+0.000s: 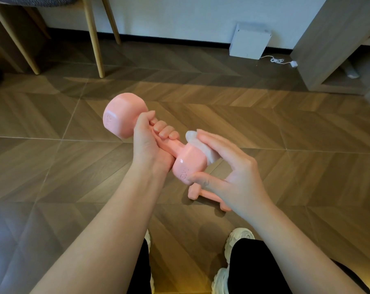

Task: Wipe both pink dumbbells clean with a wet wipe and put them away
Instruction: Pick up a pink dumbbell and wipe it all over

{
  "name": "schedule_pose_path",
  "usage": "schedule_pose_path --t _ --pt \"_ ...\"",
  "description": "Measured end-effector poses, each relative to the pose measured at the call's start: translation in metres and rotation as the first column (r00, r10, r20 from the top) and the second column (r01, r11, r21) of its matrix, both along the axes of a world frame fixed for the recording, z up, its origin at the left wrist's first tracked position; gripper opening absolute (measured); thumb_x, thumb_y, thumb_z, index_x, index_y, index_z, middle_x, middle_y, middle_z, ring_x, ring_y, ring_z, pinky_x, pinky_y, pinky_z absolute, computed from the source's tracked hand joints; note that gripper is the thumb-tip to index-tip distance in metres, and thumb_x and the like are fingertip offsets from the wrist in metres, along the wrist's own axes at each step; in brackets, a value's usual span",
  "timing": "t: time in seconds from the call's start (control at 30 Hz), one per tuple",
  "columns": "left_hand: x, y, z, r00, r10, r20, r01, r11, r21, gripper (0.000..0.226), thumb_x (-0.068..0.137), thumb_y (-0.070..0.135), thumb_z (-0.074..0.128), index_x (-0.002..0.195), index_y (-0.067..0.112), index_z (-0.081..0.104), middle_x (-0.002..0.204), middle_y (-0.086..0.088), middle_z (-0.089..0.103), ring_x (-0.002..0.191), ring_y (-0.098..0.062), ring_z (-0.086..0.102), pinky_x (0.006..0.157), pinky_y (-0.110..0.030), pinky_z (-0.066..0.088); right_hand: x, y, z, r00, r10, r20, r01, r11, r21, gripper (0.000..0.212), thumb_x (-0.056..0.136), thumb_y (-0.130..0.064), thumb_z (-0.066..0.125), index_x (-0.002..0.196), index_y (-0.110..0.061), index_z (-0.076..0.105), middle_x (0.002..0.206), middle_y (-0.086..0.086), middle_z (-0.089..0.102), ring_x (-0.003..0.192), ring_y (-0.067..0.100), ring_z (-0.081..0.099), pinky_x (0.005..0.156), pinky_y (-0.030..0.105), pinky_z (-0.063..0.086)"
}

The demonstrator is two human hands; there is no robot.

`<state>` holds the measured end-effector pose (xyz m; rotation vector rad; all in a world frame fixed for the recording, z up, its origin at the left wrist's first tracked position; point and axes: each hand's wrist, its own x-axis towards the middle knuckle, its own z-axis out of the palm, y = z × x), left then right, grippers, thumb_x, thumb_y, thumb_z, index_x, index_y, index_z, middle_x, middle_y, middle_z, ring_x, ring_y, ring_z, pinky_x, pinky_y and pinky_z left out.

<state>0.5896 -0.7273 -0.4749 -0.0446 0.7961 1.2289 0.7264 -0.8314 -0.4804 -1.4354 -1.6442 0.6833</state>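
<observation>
Single view, head-worn, wide-angle lens. Faces forward and steeply down. Dumbbell (188, 161) close under camera, near frame centre. Floor (52, 166) spreads behind and around dumbbell. Shoes (240, 237) below dumbbell, at bottom edge. White box (251, 40) well beyond dumbbell, top right, against wall (179, 13). Straight lines bow toward frame edges. Wearer standing or seated: cannot tell.

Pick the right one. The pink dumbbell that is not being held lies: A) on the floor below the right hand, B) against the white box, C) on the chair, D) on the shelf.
A: the second dumbbell lies on the floor, partly hidden by the right hand, while the left hand grips the other dumbbell.
</observation>
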Motion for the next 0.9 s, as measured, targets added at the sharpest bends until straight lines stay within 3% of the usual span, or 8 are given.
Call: schedule_pose_path --t 0.1,0.23,0.3,0.43,0.57,0.6,0.77,0.9 --pt "-0.001 -0.001 0.0 0.999 -0.006 -0.032 0.007 1.0 0.018 0.036 0.091 0.019 0.052 0.06 0.02 0.036 0.048 0.008 0.027 0.039 -0.008 0.027 0.043 -0.021 0.028 -0.001 -0.001 0.002 1.0 0.01 0.004 -0.01 0.998 -0.059 0.074 0.069 -0.044 0.08 0.135 -0.021 0.056 0.133 -0.023 0.053 0.125 -0.009 0.047 0.098 0.004 0.033" --pt "-0.001 -0.001 0.002 0.999 0.021 -0.027 -0.02 1.0 0.021 0.036 0.093 0.022 0.056 0.063 0.02 0.036 0.049 0.008 0.027 0.039 -0.008 0.027 0.042 -0.02 0.029 -0.009 0.001 -0.008 0.978 0.036 0.205 -0.036 0.999 -0.002 0.098 0.063 -0.037 0.09 0.145 -0.017 0.04 0.148 -0.014 0.041 0.137 0.004 0.038 0.112 0.03 0.036" --pt "0.0 -0.002 0.001 0.999 0.05 -0.001 -0.05 0.999 0.01 0.034 0.094 0.023 0.057 0.065 0.019 0.038 0.049 0.008 0.029 0.04 -0.007 0.029 0.042 -0.019 0.031 -0.012 0.002 -0.01 0.983 0.0 0.186 0.0 1.0 -0.003 0.097 0.061 -0.033 0.092 0.143 -0.021 0.042 0.144 -0.016 0.044 0.134 0.001 0.04 0.11 0.028 0.037" --pt "0.001 -0.003 0.0 0.993 0.06 0.098 -0.063 0.998 0.026 0.03 0.093 0.021 0.059 0.068 0.016 0.044 0.056 0.004 0.043 0.047 -0.01 0.042 0.047 -0.02 0.043 -0.009 0.005 -0.006 0.987 -0.096 -0.126 0.074 0.983 -0.168 0.083 0.059 -0.029 0.092 0.129 -0.037 0.049 0.128 -0.022 0.057 0.121 -0.008 0.049 0.093 0.005 0.037" --pt "0.004 -0.002 0.002 0.995 0.042 0.086 -0.047 0.997 0.065 0.034 0.092 0.021 0.061 0.063 0.017 0.043 0.054 0.005 0.046 0.046 -0.008 0.049 0.054 -0.022 0.052 -0.004 0.006 -0.014 0.909 -0.078 -0.409 -0.082 0.93 -0.359 0.075 0.057 -0.036 0.085 0.127 -0.036 0.057 0.107 0.011 0.07 0.111 0.023 0.065 0.082 0.033 0.058" --pt "0.004 -0.002 0.002 0.997 0.022 0.079 -0.027 0.997 0.067 0.035 0.092 0.022 0.061 0.063 0.018 0.042 0.051 0.007 0.041 0.042 -0.007 0.042 0.048 -0.02 0.047 -0.005 0.003 -0.013 0.899 -0.077 -0.432 -0.088 0.932 -0.351 0.075 0.056 -0.036 0.084 0.126 -0.036 0.058 0.105 0.009 0.07 0.111 0.022 0.066 0.082 0.028 0.057" --pt "0.002 -0.002 0.002 0.997 -0.004 0.075 0.001 0.999 0.039 0.037 0.091 0.021 0.055 0.058 0.02 0.038 0.046 0.009 0.028 0.038 -0.007 0.028 0.039 -0.019 0.03 -0.003 -0.001 0.004 0.999 -0.048 -0.012 0.049 0.999 0.019 0.078 0.06 -0.045 0.087 0.129 -0.02 0.058 0.128 -0.015 0.061 0.124 0.002 0.053 0.096 0.009 0.039" --pt "0.0 -0.001 0.0 0.999 0.007 0.042 -0.008 1.0 0.016 0.036 0.091 0.02 0.054 0.059 0.02 0.037 0.047 0.009 0.028 0.038 -0.008 0.027 0.041 -0.02 0.03 0.0 0.002 -0.001 0.998 0.01 -0.055 -0.018 0.99 -0.139 0.074 0.065 -0.034 0.088 0.132 -0.031 0.055 0.118 -0.015 0.068 0.119 -0.011 0.049 0.073 0.006 0.044"
